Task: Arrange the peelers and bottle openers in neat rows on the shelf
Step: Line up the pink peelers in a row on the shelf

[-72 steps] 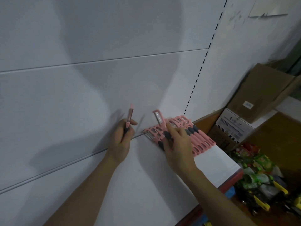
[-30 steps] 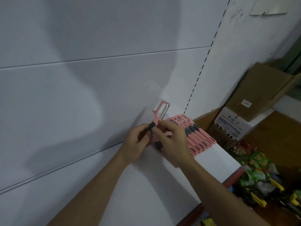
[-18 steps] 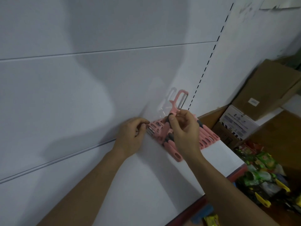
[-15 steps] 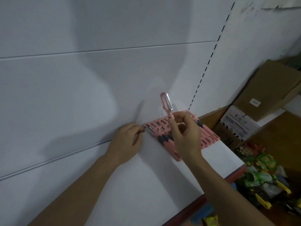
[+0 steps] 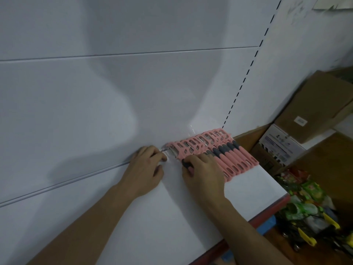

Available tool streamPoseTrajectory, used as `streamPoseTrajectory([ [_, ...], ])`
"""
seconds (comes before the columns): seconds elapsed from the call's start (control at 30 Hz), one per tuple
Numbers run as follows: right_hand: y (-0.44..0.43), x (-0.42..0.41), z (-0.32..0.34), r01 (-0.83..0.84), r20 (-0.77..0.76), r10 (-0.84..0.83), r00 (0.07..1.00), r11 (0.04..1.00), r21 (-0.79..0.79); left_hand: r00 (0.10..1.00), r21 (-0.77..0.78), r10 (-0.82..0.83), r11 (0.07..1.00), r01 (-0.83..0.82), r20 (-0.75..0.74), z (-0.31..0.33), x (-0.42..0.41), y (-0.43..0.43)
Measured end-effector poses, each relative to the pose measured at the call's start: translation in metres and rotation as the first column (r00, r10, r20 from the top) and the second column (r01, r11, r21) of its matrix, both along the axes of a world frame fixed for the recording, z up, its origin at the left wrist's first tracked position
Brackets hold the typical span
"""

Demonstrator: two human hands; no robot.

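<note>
Several pink peelers [image 5: 225, 150] with dark grey grips lie side by side in a row on the white shelf [image 5: 172, 217], heads against the back panel. My right hand [image 5: 205, 172] lies over the left end of the row, its fingers curled on the dark grip of the leftmost peeler [image 5: 186, 164]. My left hand [image 5: 146, 169] rests on the shelf just left of the row, fingertips pinching the metal head end of that peeler at the back panel. The peeler's handle is hidden under my right hand.
The shelf's red front edge [image 5: 267, 217] runs at lower right. Beyond the shelf's right end stand brown cardboard boxes [image 5: 315, 108] and a white printed box [image 5: 280, 146]. Green and yellow packaged goods [image 5: 305, 207] lie below to the right.
My right hand held one peeler upright above the row and has now brought it down flat at the row's left end. My left hand stayed at the row's left end.
</note>
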State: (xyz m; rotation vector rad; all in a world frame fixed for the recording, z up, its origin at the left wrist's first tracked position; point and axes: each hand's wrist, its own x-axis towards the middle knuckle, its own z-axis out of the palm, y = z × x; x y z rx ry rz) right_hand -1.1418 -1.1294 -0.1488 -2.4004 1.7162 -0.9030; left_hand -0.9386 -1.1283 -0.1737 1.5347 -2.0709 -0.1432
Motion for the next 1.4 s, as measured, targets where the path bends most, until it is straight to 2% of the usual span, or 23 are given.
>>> streamPoseTrajectory([
  [0.53, -0.005, -0.001, -0.018, -0.050, 0.057, 0.048, 0.997, 0.999, 0.023, 0.999, 0.030, 0.029, 0.999, -0.027, -0.038, 0.000, 0.001, 0.000],
  [1.4, -0.008, 0.000, -0.024, -0.002, 0.056, 0.001, 0.998, 1.000, 0.016, 0.993, 0.043, 0.103, 0.994, -0.105, 0.056, -0.006, -0.008, 0.003],
])
